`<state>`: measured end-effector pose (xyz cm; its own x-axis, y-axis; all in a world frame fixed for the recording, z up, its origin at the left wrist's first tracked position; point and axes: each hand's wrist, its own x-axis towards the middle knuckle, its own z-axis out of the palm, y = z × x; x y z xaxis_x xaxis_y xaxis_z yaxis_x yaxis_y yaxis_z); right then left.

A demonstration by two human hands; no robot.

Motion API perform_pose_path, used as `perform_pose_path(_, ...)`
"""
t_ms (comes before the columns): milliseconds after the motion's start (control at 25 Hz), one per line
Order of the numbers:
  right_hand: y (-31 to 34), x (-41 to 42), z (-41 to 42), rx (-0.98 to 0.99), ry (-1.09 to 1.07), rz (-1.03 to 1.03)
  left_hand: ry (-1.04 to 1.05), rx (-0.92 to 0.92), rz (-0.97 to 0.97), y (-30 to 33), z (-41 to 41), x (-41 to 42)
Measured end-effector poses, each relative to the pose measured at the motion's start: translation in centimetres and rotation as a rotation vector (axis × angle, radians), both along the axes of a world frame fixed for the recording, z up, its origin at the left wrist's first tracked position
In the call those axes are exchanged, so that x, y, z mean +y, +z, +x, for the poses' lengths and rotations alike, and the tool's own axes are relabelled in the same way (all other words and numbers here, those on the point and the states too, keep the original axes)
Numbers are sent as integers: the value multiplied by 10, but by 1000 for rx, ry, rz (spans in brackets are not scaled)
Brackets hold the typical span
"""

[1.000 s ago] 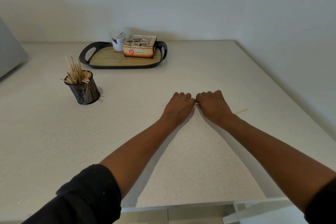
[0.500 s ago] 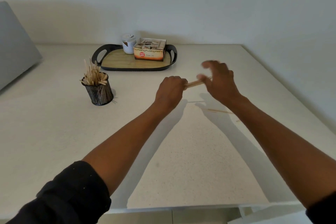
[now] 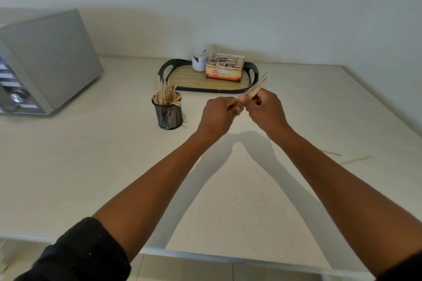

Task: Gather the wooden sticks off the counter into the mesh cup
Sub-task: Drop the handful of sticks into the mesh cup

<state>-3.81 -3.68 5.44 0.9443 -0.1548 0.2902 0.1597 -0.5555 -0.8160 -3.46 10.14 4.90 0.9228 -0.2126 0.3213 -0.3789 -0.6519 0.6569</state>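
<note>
Tabletop [image 3: 91,166] pale and speckled, running under my arms to the wall; it carries everything below, taken biggest first.

Grey oven [image 3: 45,61] at far left, set back against the wall; out of my reach path, so I judge it plays no part.

Black tray [image 3: 164,70] with a wood floor sits at the back, beyond my hands; on it a box of sachets [image 3: 225,68] and a small jar [image 3: 199,59] touching its left side; grouped there, probably to keep the working area free.

My left hand [image 3: 217,114] and right hand [image 3: 266,109] are raised off the tabletop, nearly touching; both curl round one small bundle of sticks [image 3: 253,90], the left pinching the near end, the right gripping the middle; the far ends fan out up and to the right; I judge the two-handed hold is for squaring the ends so they drop in together.

Mesh cup [image 3: 169,114] stands upright just left of my left hand, near but apart; already crowded with sticks [image 3: 165,96] leaning every way; that crowding is why a tidy bundle should enter easier.

Two loose sticks [image 3: 332,153] lie flat to the right of my right forearm, the farther one [image 3: 356,160] close beside the first; not yet gathered, so the job is unfinished.
</note>
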Motion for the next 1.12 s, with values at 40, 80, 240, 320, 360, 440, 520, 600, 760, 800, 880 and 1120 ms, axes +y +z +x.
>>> perform_pose_path(40,4,9,2,-5,17,-41,6,3,3,2,-2,10)
perform_pose_path(80,8,18,3,-7,42,-73,11,1,14,5,-4,20)
perform_pose_path(240,39,51,10,17,186,-174,34,-109,54,19,-7,57)
perform_pose_path(320,57,66,14,20,251,-232,54,-156,90,29,-8,73)
perform_pose_path(360,66,74,15,14,273,-255,69,-170,100,34,-7,81)
perform_pose_path(440,83,89,19,-11,293,-302,100,-178,108,48,-4,95)
perform_pose_path(520,100,103,23,-48,311,-328,131,-185,107,66,-2,109)
perform_pose_path(600,116,116,28,-83,335,-343,145,-206,58,83,4,123)
perform_pose_path(760,145,140,43,-128,350,-325,163,-216,4,110,16,147)
perform_pose_path(800,150,145,47,-138,351,-313,168,-221,-10,114,21,152)
perform_pose_path(880,152,156,58,-150,361,-295,184,-231,-32,118,31,161)
perform_pose_path(1120,115,176,92,-69,373,-321,180,-96,-56,84,59,184)
